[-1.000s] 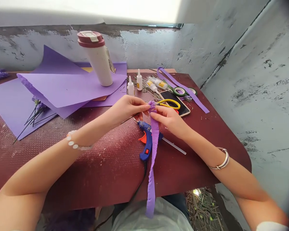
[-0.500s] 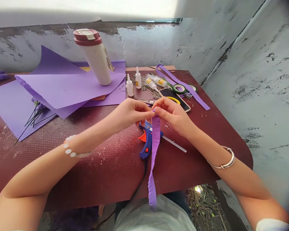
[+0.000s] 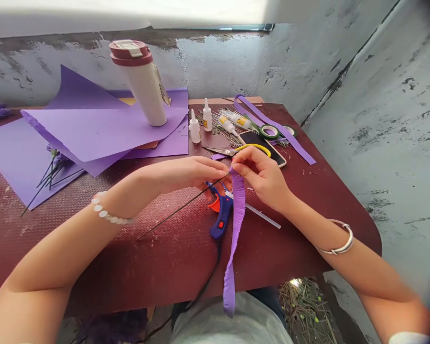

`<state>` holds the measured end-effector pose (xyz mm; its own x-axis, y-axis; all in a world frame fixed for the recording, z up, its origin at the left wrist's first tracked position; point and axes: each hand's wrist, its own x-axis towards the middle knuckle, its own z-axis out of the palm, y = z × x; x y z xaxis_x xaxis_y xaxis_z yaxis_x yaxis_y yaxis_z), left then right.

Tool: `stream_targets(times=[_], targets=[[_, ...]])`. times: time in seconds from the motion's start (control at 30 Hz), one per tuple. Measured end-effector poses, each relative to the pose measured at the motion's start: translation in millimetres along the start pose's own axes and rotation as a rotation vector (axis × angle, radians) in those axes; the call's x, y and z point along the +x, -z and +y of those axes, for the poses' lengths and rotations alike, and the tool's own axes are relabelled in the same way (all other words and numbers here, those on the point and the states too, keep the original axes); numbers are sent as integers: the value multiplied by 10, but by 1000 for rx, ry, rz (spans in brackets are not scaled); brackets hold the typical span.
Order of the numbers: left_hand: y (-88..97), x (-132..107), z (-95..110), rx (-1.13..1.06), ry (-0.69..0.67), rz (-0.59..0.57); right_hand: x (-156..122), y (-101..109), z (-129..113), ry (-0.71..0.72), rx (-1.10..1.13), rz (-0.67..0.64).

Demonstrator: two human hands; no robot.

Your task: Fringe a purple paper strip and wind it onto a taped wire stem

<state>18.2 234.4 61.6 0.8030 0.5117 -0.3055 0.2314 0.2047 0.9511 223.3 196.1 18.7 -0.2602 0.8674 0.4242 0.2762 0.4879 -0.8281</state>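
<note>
My left hand (image 3: 189,174) holds a thin dark wire stem (image 3: 182,205), which slants down to the left across the table. My right hand (image 3: 260,177) pinches the top of a ruffled purple foam strip (image 3: 237,224) where it meets the stem's upper end. The fingertips of both hands nearly meet there, hiding the exact join. The strip hangs down past the table's front edge. Just below my hands lies a blue hot glue gun (image 3: 221,215), partly under the strip.
On the dark red table (image 3: 165,258) lie yellow-handled scissors (image 3: 252,150), a phone (image 3: 261,145), glue bottles (image 3: 195,129), green tape (image 3: 269,131), and a purple strip (image 3: 275,129). Purple sheets (image 3: 103,129) lie beneath a white tumbler (image 3: 139,83). Stained walls bound the back and right.
A dark wire stem now shows in my left hand, its upper end at the strip's top. Both hands and the strip have shifted slightly right, and the scissors' yellow handles show more.
</note>
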Motion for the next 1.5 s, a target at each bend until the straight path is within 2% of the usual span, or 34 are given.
stream_targets(times=[0.17,0.33,0.47,0.53,0.6,0.73,0.8,0.93,1.03,1.1,1.2,1.3,1.4,1.5], targets=[[-16,62,-38,-154,-16,-26,-31,-19,-26,110,-146,61],[-51,80,-93,-289,6,-46,-52,-53,-16,254,-172,96],[-71,76,-96,-291,7,-30,-52,-25,22,359,-194,109],[-101,69,-69,-209,-14,39,-44,14,44,374,-187,101],[-143,57,-31,-90,-33,141,-31,52,57,322,-140,89],[-210,36,10,113,-112,272,-6,88,42,73,48,-17],[-219,32,-4,246,-170,315,2,91,22,2,68,-91],[-209,31,-48,594,-262,446,4,100,-15,-32,0,-91],[-199,36,-59,703,-290,494,1,106,-37,-12,-61,-56],[-192,47,-57,643,-270,462,0,103,-49,-3,-81,-41],[-182,74,-49,404,-176,365,0,93,-58,14,-107,-8],[-179,100,-42,205,-82,325,-6,86,-55,41,-141,19],[-178,106,-40,103,-34,314,-22,82,-42,95,-200,36],[-170,93,-34,57,-4,300,-39,82,-34,214,-307,66]])
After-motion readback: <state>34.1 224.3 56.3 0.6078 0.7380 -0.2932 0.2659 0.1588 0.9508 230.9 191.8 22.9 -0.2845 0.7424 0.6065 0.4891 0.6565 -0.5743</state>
